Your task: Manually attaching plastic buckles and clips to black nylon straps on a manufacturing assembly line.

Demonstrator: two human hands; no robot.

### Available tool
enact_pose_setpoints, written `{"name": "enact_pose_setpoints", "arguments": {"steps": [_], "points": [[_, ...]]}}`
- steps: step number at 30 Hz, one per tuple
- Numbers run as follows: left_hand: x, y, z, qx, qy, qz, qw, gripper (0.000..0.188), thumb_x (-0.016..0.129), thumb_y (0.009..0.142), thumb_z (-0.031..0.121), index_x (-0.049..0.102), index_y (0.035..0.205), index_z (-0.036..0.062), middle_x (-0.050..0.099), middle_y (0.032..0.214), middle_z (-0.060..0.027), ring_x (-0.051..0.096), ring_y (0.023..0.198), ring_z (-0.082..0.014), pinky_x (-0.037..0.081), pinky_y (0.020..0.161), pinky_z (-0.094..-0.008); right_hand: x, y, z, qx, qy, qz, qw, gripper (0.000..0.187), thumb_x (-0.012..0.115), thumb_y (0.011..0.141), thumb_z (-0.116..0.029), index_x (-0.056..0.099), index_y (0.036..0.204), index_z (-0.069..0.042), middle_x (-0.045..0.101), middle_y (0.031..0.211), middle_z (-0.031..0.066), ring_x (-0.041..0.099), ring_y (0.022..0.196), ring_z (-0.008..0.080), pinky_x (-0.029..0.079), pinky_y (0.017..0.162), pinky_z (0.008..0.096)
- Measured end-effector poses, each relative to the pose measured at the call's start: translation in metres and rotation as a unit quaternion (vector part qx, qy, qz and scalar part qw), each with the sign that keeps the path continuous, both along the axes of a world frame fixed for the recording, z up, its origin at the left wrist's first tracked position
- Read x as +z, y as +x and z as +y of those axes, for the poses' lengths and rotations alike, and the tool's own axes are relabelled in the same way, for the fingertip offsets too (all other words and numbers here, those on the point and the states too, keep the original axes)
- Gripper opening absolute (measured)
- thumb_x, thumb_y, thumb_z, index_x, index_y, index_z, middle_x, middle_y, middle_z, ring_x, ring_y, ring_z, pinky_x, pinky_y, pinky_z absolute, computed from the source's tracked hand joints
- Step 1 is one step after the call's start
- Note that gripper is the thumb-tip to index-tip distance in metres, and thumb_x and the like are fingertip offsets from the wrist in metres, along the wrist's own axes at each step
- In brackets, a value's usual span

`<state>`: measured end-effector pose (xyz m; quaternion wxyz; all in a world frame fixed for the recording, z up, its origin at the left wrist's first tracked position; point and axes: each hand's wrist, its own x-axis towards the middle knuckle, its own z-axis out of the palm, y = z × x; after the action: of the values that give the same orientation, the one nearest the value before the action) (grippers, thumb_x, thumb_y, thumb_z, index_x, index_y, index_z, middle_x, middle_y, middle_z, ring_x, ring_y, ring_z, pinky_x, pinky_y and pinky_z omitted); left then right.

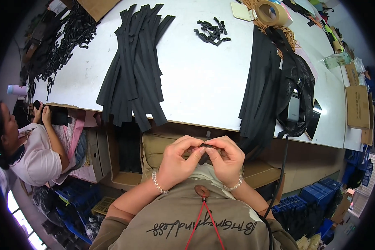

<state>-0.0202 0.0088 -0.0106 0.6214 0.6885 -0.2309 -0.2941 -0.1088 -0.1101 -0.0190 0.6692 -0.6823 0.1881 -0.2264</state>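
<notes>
Close to my body, just off the table's front edge, my left hand [180,160] and my right hand [226,158] meet with thumbs and forefingers pinched together. Between the fingertips is the end of a black zipper strip [206,145]; a small dark piece at the pinch is mostly covered by my fingers. Beyond my hands, a pile of long black zipper strips [139,62] lies at left on the table. Another stack of black strips [260,83] hangs over the edge at right. Several small black zipper sliders [212,31] lie scattered at the far middle.
The white table [196,83] spans the view ahead. A heap of black sliders [75,33] covers its far left. Black mesh [298,83], a phone [293,109] and a tape roll [268,12] are at right. A co-worker [37,146] sits at left. Blue crates [321,193] stand lower right.
</notes>
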Motion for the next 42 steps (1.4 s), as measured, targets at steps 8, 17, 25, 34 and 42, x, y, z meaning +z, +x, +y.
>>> {"name": "enact_pose_setpoints", "arguments": {"steps": [8, 17, 25, 34, 42], "points": [[-0.008, 0.000, 0.001, 0.018, -0.047, -0.026, 0.998, 0.008, 0.065, 0.078, -0.001, 0.061, 0.084, -0.0029, 0.061, 0.080, -0.0087, 0.057, 0.068, -0.0133, 0.046, 0.059, -0.0233, 0.005, 0.000, 0.004, 0.011, 0.115, 0.002, 0.993, 0.013, 0.060, 0.084, 0.000, 0.061, 0.097, 0.003, 0.063, 0.090, 0.0038, 0.052, 0.067, 0.0047, 0.043, 0.057, 0.0177], [-0.010, 0.004, 0.003, 0.011, -0.053, -0.072, 0.996, 0.008, 0.065, 0.077, -0.002, 0.061, 0.083, -0.0027, 0.061, 0.080, -0.0086, 0.058, 0.070, -0.0140, 0.047, 0.060, -0.0242, 0.002, 0.001, 0.001, 0.022, 0.385, 0.028, 0.922, 0.015, 0.058, 0.086, -0.004, 0.060, 0.100, 0.003, 0.059, 0.085, 0.0007, 0.048, 0.067, 0.0019, 0.041, 0.058, 0.0156], [-0.014, -0.001, 0.005, 0.025, -0.093, 0.177, 0.980, 0.008, 0.065, 0.082, 0.001, 0.062, 0.088, -0.0016, 0.061, 0.088, -0.0041, 0.058, 0.079, -0.0078, 0.048, 0.070, -0.0207, 0.011, 0.005, -0.003, 0.001, 0.171, -0.002, 0.985, 0.017, 0.066, 0.076, 0.007, 0.060, 0.092, 0.002, 0.058, 0.088, 0.0023, 0.052, 0.075, 0.0058, 0.044, 0.065, 0.0187], [-0.019, 0.003, 0.007, -0.001, -0.108, 0.087, 0.990, 0.009, 0.066, 0.079, -0.003, 0.063, 0.088, -0.0010, 0.061, 0.088, -0.0063, 0.058, 0.082, -0.0111, 0.048, 0.072, -0.0224, 0.005, -0.001, -0.010, 0.021, -0.023, -0.012, 0.999, 0.016, 0.071, 0.070, 0.006, 0.060, 0.081, 0.002, 0.061, 0.081, 0.0070, 0.056, 0.069, 0.0106, 0.047, 0.061, 0.0213], [-0.008, -0.003, 0.000, 0.084, -0.145, 0.166, 0.972, 0.016, 0.065, 0.077, -0.007, 0.066, 0.092, -0.0002, 0.062, 0.089, -0.0083, 0.058, 0.083, -0.0134, 0.049, 0.072, -0.0247, 0.010, 0.000, -0.010, 0.024, -0.096, -0.008, 0.995, 0.017, 0.069, 0.067, 0.012, 0.061, 0.077, 0.002, 0.060, 0.077, 0.0081, 0.057, 0.071, 0.0143, 0.046, 0.062, 0.0231]]}}
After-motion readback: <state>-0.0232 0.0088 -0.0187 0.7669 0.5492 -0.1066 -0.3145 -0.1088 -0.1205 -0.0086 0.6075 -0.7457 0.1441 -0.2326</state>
